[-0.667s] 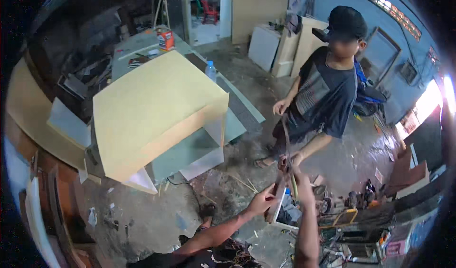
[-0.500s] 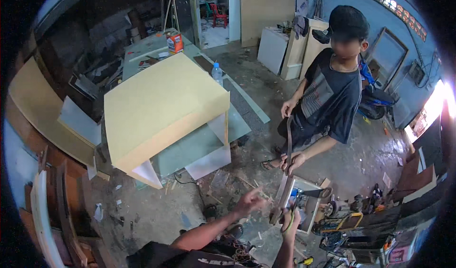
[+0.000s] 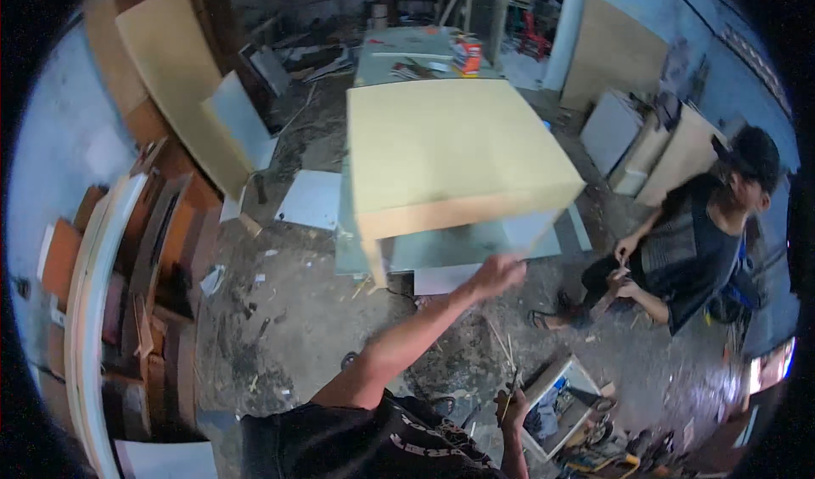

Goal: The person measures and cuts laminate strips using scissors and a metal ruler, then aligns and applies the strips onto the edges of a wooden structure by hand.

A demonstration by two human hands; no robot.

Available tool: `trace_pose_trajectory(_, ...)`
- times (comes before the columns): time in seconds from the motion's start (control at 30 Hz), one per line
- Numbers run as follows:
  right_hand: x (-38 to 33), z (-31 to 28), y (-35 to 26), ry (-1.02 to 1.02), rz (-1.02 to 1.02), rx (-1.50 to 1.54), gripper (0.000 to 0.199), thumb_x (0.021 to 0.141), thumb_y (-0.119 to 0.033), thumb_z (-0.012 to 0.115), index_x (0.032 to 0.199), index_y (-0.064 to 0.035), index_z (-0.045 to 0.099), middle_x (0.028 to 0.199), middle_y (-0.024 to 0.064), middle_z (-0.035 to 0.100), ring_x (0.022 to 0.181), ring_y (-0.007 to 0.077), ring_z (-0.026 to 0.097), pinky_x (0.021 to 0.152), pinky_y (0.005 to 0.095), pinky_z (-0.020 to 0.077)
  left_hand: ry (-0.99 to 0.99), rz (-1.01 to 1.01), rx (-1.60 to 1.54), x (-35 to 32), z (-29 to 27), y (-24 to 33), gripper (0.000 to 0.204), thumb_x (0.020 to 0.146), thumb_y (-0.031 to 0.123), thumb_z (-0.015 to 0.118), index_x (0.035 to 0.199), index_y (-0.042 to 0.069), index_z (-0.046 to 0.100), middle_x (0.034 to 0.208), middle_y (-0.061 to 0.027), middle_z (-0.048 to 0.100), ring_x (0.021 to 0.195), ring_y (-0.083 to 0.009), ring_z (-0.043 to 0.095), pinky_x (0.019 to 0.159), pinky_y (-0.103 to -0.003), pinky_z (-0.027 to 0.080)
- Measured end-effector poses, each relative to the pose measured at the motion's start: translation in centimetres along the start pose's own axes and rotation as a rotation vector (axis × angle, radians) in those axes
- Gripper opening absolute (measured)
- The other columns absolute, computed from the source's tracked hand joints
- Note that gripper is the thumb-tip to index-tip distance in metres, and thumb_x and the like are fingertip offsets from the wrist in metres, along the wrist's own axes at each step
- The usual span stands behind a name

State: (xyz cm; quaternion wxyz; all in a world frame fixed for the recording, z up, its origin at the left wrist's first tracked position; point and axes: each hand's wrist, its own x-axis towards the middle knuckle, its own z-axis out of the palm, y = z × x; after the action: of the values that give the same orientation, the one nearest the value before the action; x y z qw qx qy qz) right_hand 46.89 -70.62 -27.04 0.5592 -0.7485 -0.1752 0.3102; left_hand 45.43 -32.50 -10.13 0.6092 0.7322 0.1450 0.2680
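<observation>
My left hand (image 3: 499, 277) reaches forward at the near side of a cream-coloured box-like furniture piece (image 3: 450, 144); motion blurs its fingers, so I cannot tell whether it grips anything. Low in the view, my right hand (image 3: 511, 409) is closed around a pair of scissors (image 3: 512, 383), blades pointing up and away from me. At the right, another person (image 3: 688, 233) sits or crouches, both hands together around a dark strip (image 3: 607, 294). The cream piece lies on a greenish work surface (image 3: 458, 248), its front side open underneath.
An open shallow box of odds and ends (image 3: 570, 369) stands on the floor by my right hand, with tools (image 3: 607, 460) beyond it. Boards and a shelf unit (image 3: 161, 309) line the left. Scraps litter the concrete floor (image 3: 272, 326). An orange-red can (image 3: 467, 57) stands at the back.
My view has swung left. My left hand has moved forward, away from the strip and toward the cream piece. My right hand still has the scissors; the other person now holds the strip lower.
</observation>
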Motion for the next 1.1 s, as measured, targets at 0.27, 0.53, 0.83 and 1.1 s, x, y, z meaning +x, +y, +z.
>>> trace_pose_trajectory(0.27, -0.6, 23.2, -16.9, -0.11, -0.403, -0.414, 0.042, 0.087, -0.02, 0.078, 0.123, -0.0042, 0.065, 0.091, 0.0188, 0.07, 0.078, 0.02, 0.068, 0.075, 0.0354, 0.0549, -0.094, -0.649, 0.386, -44.4, -22.5, -19.3, 0.039, 0.097, 0.031, 0.065, 0.128, 0.008, 0.065, 0.11, -0.0156, 0.072, 0.1, -0.034, 0.069, 0.087, -0.043, 0.054)
trace_pose_trajectory(0.53, 1.1, 41.1, -30.5, 0.29, -0.591, 0.4, 0.049, 0.093, -0.007, 0.071, 0.136, 0.0002, 0.049, 0.107, 0.0065, 0.064, 0.103, 0.0152, 0.062, 0.09, 0.03, 0.0489, 0.218, -1.35, 0.248, -68.7, -37.1, -16.8, 0.037, 0.097, 0.03, 0.061, 0.126, 0.006, 0.066, 0.113, -0.0166, 0.071, 0.103, -0.0349, 0.068, 0.087, -0.045, 0.053)
trace_pose_trajectory(0.83, 3.7, 43.1, -29.2, 0.312, -0.541, 0.52, 0.04, 0.095, -0.014, 0.071, 0.128, -0.0027, 0.053, 0.09, -0.0034, 0.058, 0.077, 0.006, 0.055, 0.066, 0.0232, 0.045, 0.121, -1.258, 0.207, -67.9, -44.3, -17.7, 0.037, 0.098, 0.029, 0.057, 0.124, 0.005, 0.067, 0.117, -0.0177, 0.07, 0.107, -0.0359, 0.067, 0.088, -0.047, 0.053)
trace_pose_trajectory(1.1, 6.3, 43.2, -11.1, 0.732, -0.124, -0.234, 0.038, 0.091, -0.027, 0.074, 0.114, 0.0011, 0.067, 0.103, 0.014, 0.075, 0.089, 0.026, 0.07, 0.078, 0.0393, 0.0527, -0.057, -0.616, 0.405, -48.9, -47.8, -20.1, 0.036, 0.1, 0.028, 0.055, 0.124, 0.004, 0.067, 0.118, -0.018, 0.07, 0.108, -0.0346, 0.067, 0.088, -0.046, 0.053)
